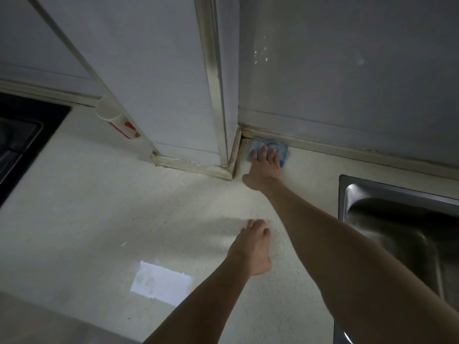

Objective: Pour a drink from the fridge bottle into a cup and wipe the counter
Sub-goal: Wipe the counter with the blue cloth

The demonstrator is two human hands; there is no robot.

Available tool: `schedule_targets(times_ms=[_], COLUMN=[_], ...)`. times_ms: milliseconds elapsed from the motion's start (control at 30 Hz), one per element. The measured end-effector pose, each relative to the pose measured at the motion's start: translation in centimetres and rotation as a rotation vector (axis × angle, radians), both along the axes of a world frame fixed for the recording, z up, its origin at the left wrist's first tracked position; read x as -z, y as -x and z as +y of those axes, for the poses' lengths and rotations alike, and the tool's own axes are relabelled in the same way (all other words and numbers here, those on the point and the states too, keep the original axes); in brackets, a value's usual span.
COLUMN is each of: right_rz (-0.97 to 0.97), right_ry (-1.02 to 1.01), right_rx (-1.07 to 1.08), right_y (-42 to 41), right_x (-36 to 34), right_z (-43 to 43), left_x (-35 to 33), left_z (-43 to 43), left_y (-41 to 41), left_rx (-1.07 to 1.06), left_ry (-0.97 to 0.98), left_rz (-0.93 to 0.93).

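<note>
Counter (99,207), pale and speckled, fills the head view, and both bare arms reach out over it. The right arm comes in from the lower right corner, stretched nearly straight along the left rim of the steel sink (344,194). The right hand (263,167) lies palm down on a blue cloth (270,146), its fingers straight and slightly spread and pressing the cloth flat, the thumb out to the left on the bare counter. The cloth sits at the counter's back edge, tucked into the inner corner where the grey wall column (161,83) meets the back wall, and it touches the stained trim strip there. The left arm rises from the bottom edge, bent less far forward. The left hand (253,247) rests near the middle of the counter with its back up, its fingers loosely curled with the tips down on the surface, holding nothing. A white cup (114,117) with red print is at the back edge against the left face of the column, well apart from both hands; it looks tilted in this wide view, and whether it truly leans cannot be told. A black hob (19,145) is set into the counter's left edge. A bright patch of reflected light (159,281) lies near the front edge, left of the left forearm.
</note>
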State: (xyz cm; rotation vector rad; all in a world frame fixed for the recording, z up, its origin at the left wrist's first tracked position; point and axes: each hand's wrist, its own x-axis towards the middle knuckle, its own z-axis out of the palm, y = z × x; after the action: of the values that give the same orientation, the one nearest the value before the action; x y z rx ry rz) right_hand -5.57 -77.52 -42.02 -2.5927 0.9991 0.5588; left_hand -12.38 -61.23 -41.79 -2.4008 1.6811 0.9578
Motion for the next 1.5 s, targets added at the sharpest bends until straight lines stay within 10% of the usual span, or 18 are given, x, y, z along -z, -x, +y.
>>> schedule_targets(times_ms=[400,900,1500], right_rz=[0.014,0.064,-0.019], right_ry=[0.116,0.148,-0.021], right_rx=[-0.146,0.162,-0.135], right_y=[0.5,18.1,2.3], right_x=[0.3,0.5,0.0], right_z=[0.8,-3.3,5.6], left_x=[-0.1,-1.3,0.6], left_z=[0.3,0.5,1.5], left_y=[0.2,-0.2,0.4], left_rx=[-0.078,-0.015,0.020], left_ry=[0.011,0.001,0.026], left_rz=[0.043,0.047,-0.051])
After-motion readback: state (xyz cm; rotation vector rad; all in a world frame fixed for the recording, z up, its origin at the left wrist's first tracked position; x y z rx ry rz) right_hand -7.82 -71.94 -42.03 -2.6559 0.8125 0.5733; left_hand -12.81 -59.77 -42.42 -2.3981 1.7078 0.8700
